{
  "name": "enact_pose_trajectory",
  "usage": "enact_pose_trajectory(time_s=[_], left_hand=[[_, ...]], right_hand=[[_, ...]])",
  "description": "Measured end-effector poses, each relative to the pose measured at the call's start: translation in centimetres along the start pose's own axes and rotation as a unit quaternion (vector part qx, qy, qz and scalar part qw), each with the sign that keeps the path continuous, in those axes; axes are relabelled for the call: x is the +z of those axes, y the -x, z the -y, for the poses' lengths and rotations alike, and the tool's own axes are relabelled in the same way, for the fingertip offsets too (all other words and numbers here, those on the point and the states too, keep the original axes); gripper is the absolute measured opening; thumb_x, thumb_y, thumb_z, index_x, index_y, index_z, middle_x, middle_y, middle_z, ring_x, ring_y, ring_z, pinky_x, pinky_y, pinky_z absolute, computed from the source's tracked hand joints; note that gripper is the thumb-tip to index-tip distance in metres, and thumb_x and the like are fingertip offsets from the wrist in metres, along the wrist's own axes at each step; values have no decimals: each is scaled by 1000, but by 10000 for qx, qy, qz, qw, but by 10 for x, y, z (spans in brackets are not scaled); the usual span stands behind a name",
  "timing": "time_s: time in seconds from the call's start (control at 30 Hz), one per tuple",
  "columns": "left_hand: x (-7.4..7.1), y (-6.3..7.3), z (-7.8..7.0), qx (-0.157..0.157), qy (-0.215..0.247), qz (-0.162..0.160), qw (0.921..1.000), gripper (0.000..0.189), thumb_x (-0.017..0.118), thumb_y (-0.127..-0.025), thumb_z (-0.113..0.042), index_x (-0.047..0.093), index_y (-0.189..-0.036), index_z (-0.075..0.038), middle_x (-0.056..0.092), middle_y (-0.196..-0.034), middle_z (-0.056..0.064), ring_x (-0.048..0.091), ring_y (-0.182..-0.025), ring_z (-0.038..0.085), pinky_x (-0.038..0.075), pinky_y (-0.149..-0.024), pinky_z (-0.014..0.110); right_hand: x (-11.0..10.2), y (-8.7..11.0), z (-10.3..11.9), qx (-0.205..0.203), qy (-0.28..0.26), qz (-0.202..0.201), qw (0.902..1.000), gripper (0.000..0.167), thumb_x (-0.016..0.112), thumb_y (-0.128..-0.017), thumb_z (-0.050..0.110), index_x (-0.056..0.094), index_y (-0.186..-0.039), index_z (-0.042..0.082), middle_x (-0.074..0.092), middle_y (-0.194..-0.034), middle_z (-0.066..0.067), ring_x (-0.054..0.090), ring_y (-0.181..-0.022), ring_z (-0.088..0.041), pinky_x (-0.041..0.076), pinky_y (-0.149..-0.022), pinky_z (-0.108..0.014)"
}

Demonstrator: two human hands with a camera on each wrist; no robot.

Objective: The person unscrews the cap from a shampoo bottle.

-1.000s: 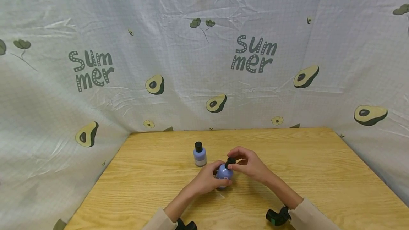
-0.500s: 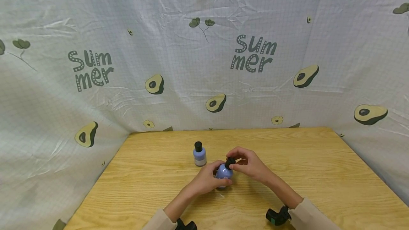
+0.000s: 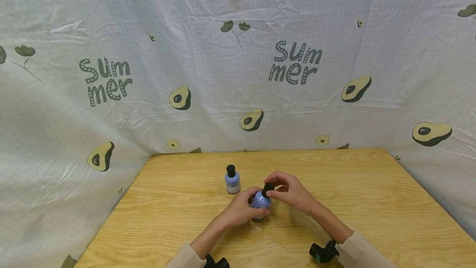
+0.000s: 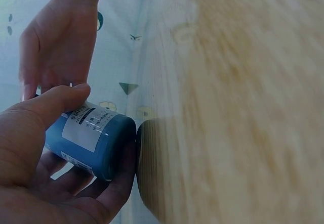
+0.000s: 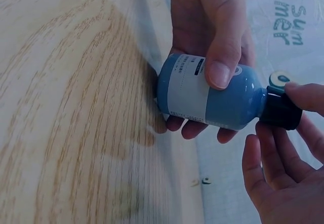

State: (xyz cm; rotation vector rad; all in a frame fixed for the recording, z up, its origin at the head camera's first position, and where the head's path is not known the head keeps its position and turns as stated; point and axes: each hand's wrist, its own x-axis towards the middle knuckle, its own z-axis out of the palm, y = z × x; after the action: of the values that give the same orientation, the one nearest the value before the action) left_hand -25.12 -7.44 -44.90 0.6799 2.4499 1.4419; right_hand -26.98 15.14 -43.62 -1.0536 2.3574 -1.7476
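A white sheet (image 3: 223, 65) printed with avocados and "summer" lettering is hanging across the far side and down the left and right. Before it, a wooden table (image 3: 156, 222) is spreading out under my arms. Two beige sleeves (image 3: 366, 251) are showing at the near edge. From the left, my left hand (image 3: 239, 209) is curling thumb and fingers around the body of a blue bottle (image 3: 262, 201); from the right, my right hand (image 3: 291, 191) is working at its top. That bottle is leaning slightly right, around the middle of the table, and I cannot tell whether its base is touching the wood. A second bottle (image 3: 232, 183) is standing upright, just farther and to the left. Smallest, a black cap (image 5: 281, 110) is sitting on my bottle's neck, and my right thumb and fingers are pinching it.
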Motion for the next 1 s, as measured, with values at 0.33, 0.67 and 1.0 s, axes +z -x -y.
enact_pose_trajectory(time_s=[0.33,0.67,1.0], left_hand=[[-1,2,1,8,23,30,10000,47,79,-91,-28,64,-134,-19,69,-123,3,65,-105,14,55,-83,30],[0,4,3,72,58,105,9999,43,78,-93,-28,65,-133,-19,69,-122,3,65,-102,12,54,-82,28],[0,2,3,52,-6,52,10000,44,79,-92,-29,65,-132,-20,69,-121,0,65,-102,12,54,-82,29]], right_hand=[[1,1,2,-83,42,57,9999,31,70,-97,7,63,-125,-5,66,-120,-22,65,-105,-8,57,-89,-25],[3,2,2,41,85,-44,9999,26,71,-98,11,65,-122,3,66,-117,-20,65,-102,-8,57,-89,-28],[4,2,2,-65,68,0,10000,29,70,-97,8,64,-124,0,65,-119,-22,65,-104,-7,57,-89,-25]])
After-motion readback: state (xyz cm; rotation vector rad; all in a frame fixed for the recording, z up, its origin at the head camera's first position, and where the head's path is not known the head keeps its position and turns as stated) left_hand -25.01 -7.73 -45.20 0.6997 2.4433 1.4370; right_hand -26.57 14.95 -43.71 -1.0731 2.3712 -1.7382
